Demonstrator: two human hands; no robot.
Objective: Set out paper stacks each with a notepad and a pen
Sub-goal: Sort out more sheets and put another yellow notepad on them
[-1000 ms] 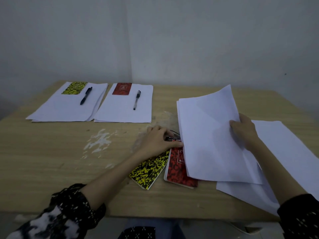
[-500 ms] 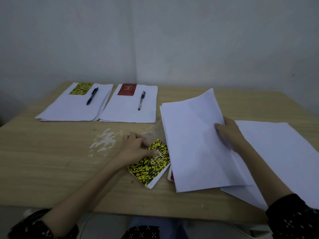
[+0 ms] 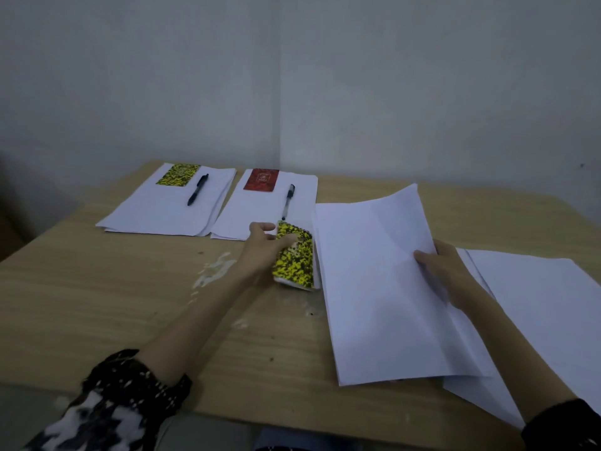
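Head view: far left, two paper stacks (image 3: 169, 209) each carry a notepad and pen. Left hand (image 3: 265, 247) grips a yellow-black notepad (image 3: 294, 255) beside the right hand (image 3: 445, 275), which pinches a lifted paper sheaf (image 3: 380, 288) over the table (image 3: 97, 304).
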